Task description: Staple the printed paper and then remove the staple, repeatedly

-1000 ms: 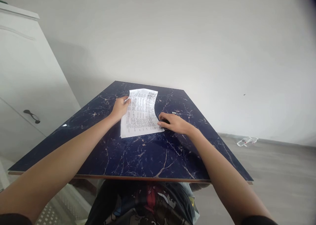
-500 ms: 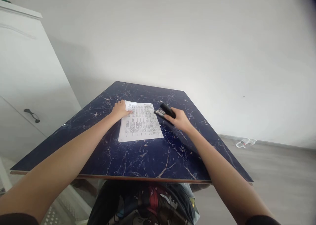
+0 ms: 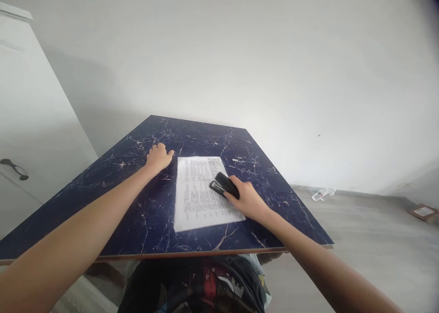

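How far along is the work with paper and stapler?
Done: the paper lies flat on the table. In hand: the right hand holds the black stapler at the paper's right edge; the left hand rests on the table. Left: probably the pressing; no staple shows.

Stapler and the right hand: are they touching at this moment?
Touching. The head view shows the right hand with its fingers wrapped around the rear of the stapler, which lies over the printed sheet.

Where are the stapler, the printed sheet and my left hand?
stapler (image 3: pixel 222 185): head view, on its black top arm.
printed sheet (image 3: pixel 197 203): head view, on the middle of the text.
left hand (image 3: pixel 158 157): head view, on the back of the hand.
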`<move>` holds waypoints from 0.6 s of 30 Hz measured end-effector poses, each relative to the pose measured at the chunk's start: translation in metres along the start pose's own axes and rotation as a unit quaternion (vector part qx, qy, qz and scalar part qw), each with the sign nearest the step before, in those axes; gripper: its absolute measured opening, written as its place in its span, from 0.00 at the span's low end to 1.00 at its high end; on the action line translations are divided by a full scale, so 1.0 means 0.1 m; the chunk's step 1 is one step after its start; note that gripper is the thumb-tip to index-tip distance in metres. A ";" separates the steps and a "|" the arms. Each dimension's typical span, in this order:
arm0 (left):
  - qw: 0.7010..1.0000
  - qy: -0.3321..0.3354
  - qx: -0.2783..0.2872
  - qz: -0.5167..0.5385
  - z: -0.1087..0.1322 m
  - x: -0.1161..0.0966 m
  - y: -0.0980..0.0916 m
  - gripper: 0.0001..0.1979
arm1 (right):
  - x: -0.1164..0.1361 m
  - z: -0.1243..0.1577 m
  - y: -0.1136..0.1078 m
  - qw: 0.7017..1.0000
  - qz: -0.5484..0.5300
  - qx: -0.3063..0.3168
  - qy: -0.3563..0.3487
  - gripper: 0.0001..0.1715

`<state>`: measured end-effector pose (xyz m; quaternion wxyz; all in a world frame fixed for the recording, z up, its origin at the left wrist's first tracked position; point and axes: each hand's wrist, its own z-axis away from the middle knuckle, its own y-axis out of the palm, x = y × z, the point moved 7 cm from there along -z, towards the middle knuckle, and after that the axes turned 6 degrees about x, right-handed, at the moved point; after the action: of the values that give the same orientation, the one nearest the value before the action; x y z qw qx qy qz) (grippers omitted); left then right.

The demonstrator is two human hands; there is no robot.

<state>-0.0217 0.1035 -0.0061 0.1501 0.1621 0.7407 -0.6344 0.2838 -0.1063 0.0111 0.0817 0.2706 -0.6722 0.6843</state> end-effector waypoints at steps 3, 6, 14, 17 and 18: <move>1.000 -0.003 0.005 -0.002 0.02 -0.01 0.01 0.28 | -0.30 0.41 -0.11 0.998 -0.010 -0.035 0.060 0.17; 1.000 -0.004 0.004 -0.004 0.04 -0.02 0.01 0.28 | -0.48 0.61 -0.18 0.994 -0.029 -0.051 0.096 0.19; 1.000 -0.003 -0.006 0.022 -0.01 0.03 0.02 0.24 | -0.70 0.26 -0.68 0.978 -0.128 -0.160 0.040 0.27; 0.998 -0.005 -0.012 0.059 -0.04 0.06 0.01 0.21 | -0.89 -0.29 -0.66 0.991 -0.074 -0.105 0.043 0.32; 0.997 -0.004 -0.014 0.072 -0.05 0.08 0.01 0.20 | -0.92 -0.48 -0.57 0.996 -0.041 -0.067 0.037 0.35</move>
<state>-0.0285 0.1088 -0.0091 0.2011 0.2105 0.7352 -0.6121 0.3754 -0.0318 0.0194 0.1532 0.2663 -0.7014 0.6431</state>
